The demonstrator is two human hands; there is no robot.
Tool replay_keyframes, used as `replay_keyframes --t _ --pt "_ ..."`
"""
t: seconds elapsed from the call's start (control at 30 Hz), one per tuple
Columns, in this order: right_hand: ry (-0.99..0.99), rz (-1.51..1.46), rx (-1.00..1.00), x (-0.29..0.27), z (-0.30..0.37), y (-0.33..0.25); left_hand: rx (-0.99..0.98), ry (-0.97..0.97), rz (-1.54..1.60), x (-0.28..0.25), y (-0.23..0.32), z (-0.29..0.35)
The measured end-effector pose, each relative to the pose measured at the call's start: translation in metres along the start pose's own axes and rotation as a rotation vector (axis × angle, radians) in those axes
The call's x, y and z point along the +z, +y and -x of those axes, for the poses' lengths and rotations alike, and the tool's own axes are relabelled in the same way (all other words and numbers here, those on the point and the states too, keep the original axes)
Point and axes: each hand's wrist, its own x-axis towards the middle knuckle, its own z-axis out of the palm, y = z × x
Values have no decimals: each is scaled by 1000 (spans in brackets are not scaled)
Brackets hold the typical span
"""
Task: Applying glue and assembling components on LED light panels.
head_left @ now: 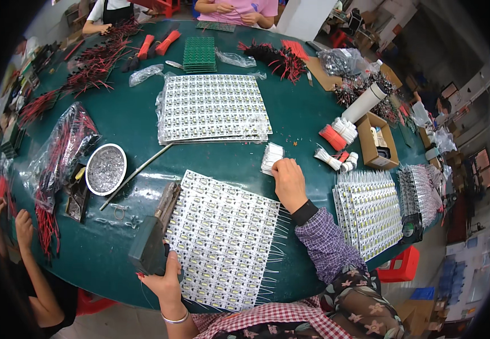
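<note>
A white circuit board panel (222, 243) lies in front of me, with thin white wires sticking out along its right edge. Past its far right corner, my right hand (289, 182) has its fingertips closed at a bundle of short white wires (272, 157). My left hand (166, 284) is at the panel's lower left edge, thumb up and fingers bent. What it grips is hidden, though a thin strand hangs below the fingers. Just beyond that hand stands a dark green block (148, 244) with a worn brownish bar (169, 202) against the panel's left side.
Stacked white panels (214, 107) lie ahead; wired panels (369, 212) are at right. A white bowl (106, 169) and a rod (135, 176) lie left. A cardboard box (377, 141), a white bottle (364, 103) and red-black wires (95, 62) surround the work. Other people sit around the table.
</note>
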Motion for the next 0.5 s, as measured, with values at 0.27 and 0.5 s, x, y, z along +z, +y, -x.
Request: replay_keyframes --t 0.27,0.5 --pt "-79 -176 -45 -26 -23 -23 38 60 56 0 1 2" --pt "-407 -96 -134 -35 -50 -37 -18 20 45 -9 1 5"
